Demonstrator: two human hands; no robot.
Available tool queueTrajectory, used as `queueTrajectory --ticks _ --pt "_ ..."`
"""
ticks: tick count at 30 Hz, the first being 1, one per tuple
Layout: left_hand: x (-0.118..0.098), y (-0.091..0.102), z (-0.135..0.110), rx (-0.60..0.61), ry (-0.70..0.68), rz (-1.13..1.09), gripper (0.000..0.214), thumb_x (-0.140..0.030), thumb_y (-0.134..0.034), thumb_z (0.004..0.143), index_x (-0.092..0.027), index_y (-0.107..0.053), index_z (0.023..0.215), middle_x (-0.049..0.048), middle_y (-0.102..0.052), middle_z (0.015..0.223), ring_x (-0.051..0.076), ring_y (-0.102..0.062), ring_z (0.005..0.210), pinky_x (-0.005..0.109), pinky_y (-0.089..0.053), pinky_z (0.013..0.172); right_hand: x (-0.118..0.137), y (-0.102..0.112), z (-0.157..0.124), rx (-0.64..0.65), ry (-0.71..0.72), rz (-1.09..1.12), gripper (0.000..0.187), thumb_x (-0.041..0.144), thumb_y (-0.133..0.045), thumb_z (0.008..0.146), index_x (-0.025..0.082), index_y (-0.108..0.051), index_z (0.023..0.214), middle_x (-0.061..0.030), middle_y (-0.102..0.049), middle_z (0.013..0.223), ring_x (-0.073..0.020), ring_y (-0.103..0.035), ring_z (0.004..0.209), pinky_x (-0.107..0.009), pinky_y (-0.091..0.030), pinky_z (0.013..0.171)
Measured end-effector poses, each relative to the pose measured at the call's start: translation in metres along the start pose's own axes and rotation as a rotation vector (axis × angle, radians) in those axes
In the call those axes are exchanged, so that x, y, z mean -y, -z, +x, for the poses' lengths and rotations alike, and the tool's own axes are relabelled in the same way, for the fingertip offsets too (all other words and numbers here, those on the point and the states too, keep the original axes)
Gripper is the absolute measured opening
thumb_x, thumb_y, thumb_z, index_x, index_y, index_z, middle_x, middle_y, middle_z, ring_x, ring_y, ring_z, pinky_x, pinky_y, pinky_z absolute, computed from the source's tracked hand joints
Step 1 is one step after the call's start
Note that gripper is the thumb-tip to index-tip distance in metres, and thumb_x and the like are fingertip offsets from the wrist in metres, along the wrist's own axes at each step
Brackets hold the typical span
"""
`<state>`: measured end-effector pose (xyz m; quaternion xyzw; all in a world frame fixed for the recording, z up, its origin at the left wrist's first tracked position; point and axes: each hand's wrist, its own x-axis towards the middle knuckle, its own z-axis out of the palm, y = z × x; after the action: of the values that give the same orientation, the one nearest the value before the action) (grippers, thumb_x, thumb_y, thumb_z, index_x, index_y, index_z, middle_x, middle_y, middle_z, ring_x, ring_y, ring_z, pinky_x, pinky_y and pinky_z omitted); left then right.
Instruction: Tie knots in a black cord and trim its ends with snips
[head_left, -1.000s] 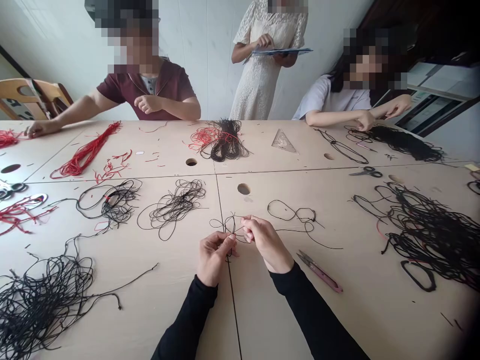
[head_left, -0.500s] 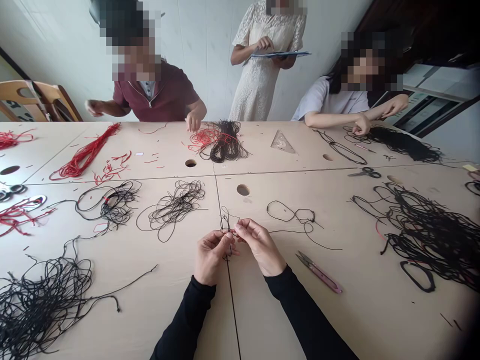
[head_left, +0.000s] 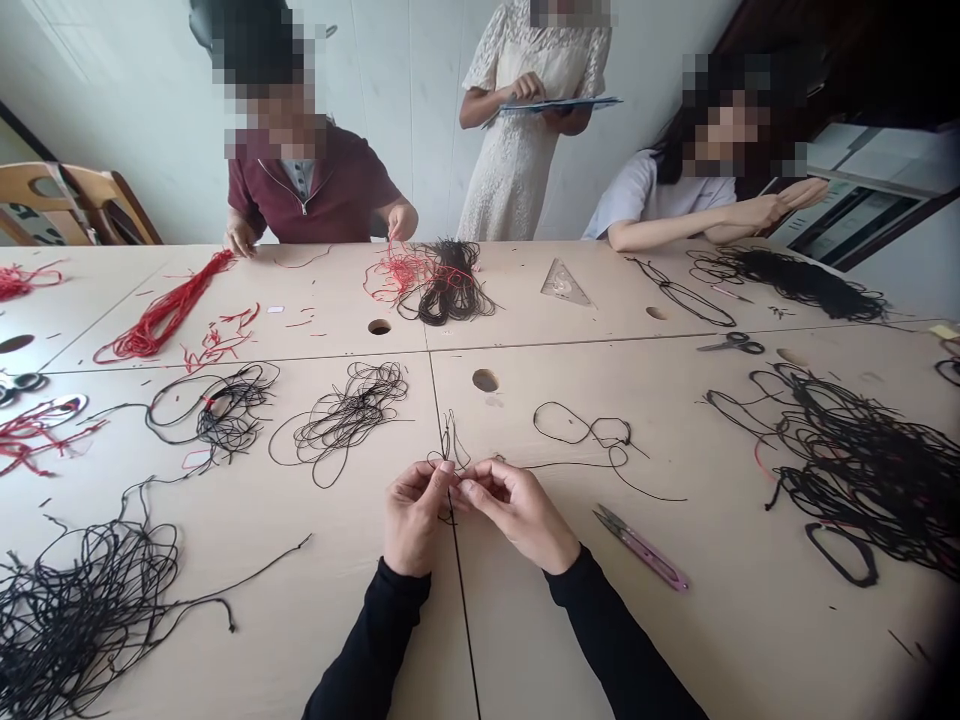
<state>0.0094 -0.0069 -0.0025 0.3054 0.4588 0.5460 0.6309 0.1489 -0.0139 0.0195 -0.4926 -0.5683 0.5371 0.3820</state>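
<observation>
My left hand (head_left: 414, 512) and my right hand (head_left: 517, 508) meet above the near middle of the table (head_left: 570, 620), fingertips pinched together on a thin black cord (head_left: 450, 445). Small loops of that cord stick up just beyond my fingers. Its tail trails right into a loose black loop (head_left: 592, 432) lying flat. Both my sleeves are black. Pink thread snips (head_left: 639, 546) lie just right of my right wrist.
Black cord piles lie at the near left (head_left: 82, 600), the far right (head_left: 862, 460) and ahead (head_left: 352, 410). Red cords (head_left: 165, 310) lie far left. Scissors (head_left: 731, 344) and a clear triangle ruler (head_left: 564, 283) sit further back. Two people sit opposite; a third stands holding a clipboard.
My hands have closed in on each other and slid slightly toward me, and the cord loops now stand narrower. The person in the maroon top leaned forward and reached to the red-black bundle.
</observation>
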Motion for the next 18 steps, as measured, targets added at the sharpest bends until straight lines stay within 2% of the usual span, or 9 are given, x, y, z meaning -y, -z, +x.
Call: queueTrajectory --ticks 3,7,10,14,18 --pt "0.001 -0.001 -0.001 -0.023 -0.026 0.047 0.03 -0.041 -0.074 0.072 -0.013 -0.063 0.073 -0.0002 -0.062 0.061 0.011 -0.059 0.046 0.021 -0.044 0.045 0.007 0.002 -0.005 -0.073 0.027 -0.161 0.026 0.041 -0.054 0.088 0.017 -0.063 0.082 -0.0023 -0.065 0.074 -0.0151 -0.059 0.068 -0.027 -0.048 0.065" --pt "0.001 -0.002 -0.003 -0.006 -0.048 0.085 0.03 -0.042 -0.074 0.072 -0.013 -0.063 0.073 -0.0011 -0.06 0.059 0.01 -0.057 0.045 0.022 -0.046 0.047 0.016 -0.001 -0.006 -0.17 0.056 -0.235 0.024 0.04 -0.053 0.089 0.019 -0.061 0.083 -0.0012 -0.065 0.072 -0.0138 -0.056 0.061 -0.026 -0.046 0.059" --pt "0.001 -0.003 -0.003 0.034 -0.057 0.079 0.031 -0.043 -0.074 0.071 -0.014 -0.065 0.075 -0.0005 -0.061 0.059 0.011 -0.057 0.047 0.023 -0.047 0.047 0.015 -0.005 0.0 -0.238 0.132 -0.324 0.022 0.038 -0.051 0.09 0.02 -0.062 0.086 -0.0035 -0.066 0.078 -0.0161 -0.057 0.067 -0.028 -0.047 0.063" --pt "0.001 -0.002 -0.002 0.031 -0.052 0.072 0.032 -0.043 -0.076 0.068 -0.014 -0.066 0.076 0.0015 -0.064 0.062 0.013 -0.06 0.051 0.023 -0.048 0.046 0.006 -0.01 0.011 -0.351 0.297 -0.497 0.019 0.033 -0.051 0.092 0.021 -0.065 0.088 -0.0075 -0.065 0.089 -0.0216 -0.056 0.087 -0.036 -0.048 0.078" --pt "0.001 -0.001 -0.001 0.032 -0.037 0.072 0.031 -0.042 -0.077 0.068 -0.014 -0.067 0.076 0.0022 -0.066 0.062 0.013 -0.061 0.052 0.024 -0.048 0.048 0.003 -0.011 0.011 -0.342 0.313 -0.44 0.019 0.031 -0.05 0.093 0.023 -0.067 0.096 -0.006 -0.067 0.091 -0.0202 -0.057 0.087 -0.035 -0.048 0.08"
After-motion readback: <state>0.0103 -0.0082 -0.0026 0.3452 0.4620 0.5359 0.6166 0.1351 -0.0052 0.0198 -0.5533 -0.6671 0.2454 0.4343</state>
